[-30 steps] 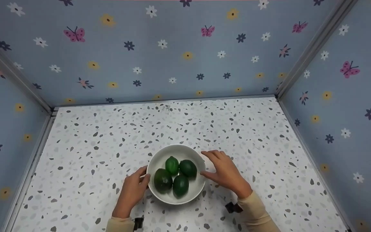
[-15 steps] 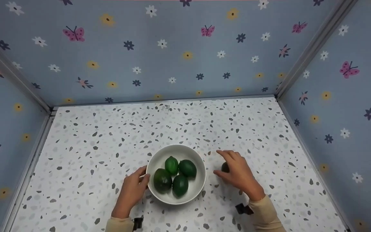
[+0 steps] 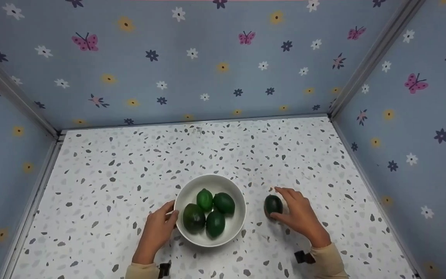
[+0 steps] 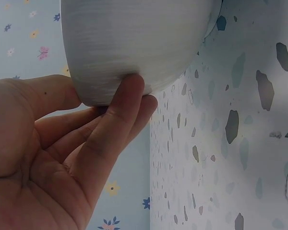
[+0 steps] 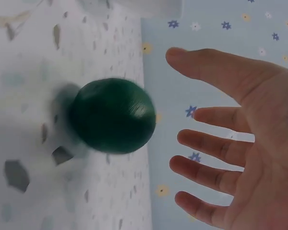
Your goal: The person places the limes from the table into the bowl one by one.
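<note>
A white bowl stands on the speckled table. In it lie a bright green lime, a larger green fruit with a darker side, and two dark green avocado-like fruits. My left hand grips the bowl's left side, its thumb near the rim and fingers against the outer wall, as the left wrist view shows. Right of the bowl, a dark green avocado rests on the table. My right hand is beside it with fingers spread; the right wrist view shows a gap between them.
Blue flowered panels, one at the back, one on the left and one on the right, enclose the speckled white table.
My right hand has moved away from the bowl's right rim, out to the right, uncovering the avocado on the table. The left hand stays at the bowl, whose contents look the same.
</note>
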A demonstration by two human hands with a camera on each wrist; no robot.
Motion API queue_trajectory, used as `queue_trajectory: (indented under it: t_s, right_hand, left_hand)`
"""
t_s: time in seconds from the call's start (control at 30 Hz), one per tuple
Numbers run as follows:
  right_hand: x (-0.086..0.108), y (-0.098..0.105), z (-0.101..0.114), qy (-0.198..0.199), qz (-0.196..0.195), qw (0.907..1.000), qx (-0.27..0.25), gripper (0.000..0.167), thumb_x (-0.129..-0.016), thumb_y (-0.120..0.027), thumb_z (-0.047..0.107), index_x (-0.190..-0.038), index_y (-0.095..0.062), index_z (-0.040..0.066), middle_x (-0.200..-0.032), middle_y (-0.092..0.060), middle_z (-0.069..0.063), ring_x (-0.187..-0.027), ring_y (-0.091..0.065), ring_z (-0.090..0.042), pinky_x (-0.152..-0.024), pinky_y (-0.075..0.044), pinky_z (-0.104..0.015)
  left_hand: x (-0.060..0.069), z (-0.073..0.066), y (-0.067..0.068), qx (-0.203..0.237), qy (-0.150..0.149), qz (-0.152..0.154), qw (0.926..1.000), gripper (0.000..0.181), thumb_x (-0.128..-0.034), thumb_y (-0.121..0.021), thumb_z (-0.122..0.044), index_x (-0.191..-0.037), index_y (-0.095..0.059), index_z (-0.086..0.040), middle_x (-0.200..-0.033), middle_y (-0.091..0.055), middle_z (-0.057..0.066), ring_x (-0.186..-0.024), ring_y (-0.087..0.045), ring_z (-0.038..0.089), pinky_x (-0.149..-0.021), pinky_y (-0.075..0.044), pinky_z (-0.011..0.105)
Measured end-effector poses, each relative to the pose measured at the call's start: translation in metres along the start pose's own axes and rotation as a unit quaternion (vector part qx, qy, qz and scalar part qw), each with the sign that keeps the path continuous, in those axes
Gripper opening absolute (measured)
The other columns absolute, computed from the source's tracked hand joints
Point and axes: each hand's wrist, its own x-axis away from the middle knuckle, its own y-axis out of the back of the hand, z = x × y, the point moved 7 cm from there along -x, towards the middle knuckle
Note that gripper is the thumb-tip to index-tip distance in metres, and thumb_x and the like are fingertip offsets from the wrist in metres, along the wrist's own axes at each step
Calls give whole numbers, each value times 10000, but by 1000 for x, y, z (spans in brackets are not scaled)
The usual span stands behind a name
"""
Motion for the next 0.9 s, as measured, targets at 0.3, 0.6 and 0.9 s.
queue_trajectory:
  t_s: [0.3, 0.6, 0.9]
  right_hand:
    - [11, -21, -23, -557, 805, 9952, 19, 946, -741, -907, 330, -1524, -426, 103, -1445, -511, -143, -1290, -474, -374, -983, -411, -635]
    - [10, -30, -29, -561, 802, 9951, -109, 941, -733, -915, 289, -1515, -435, 77, -1447, -523, -119, -1262, -501, -356, -974, -414, -613]
    - [11, -30, -30, -848, 904, 9919, -261, 866, -766, -887, 306, -1486, -472, 62, -1404, -561, -111, -1281, -505, -333, -1036, -379, -603]
  left_hand:
    - [0, 0, 0, -60, 37, 14, 10000, 411, -1033, -562, -83, -1422, -514, 43, -1338, -584, 242, -1173, -617, 369, -833, -603, 293]
    - [1, 1, 0, -146, 103, -43, 9998, 408, -1028, -570, -84, -1418, -527, 28, -1331, -594, 227, -1172, -618, 373, -835, -604, 304]
    - [2, -2, 0, -144, 8, -3, 9999, 414, -1032, -567, -84, -1417, -510, 56, -1328, -587, 250, -1174, -614, 379, -839, -600, 292]
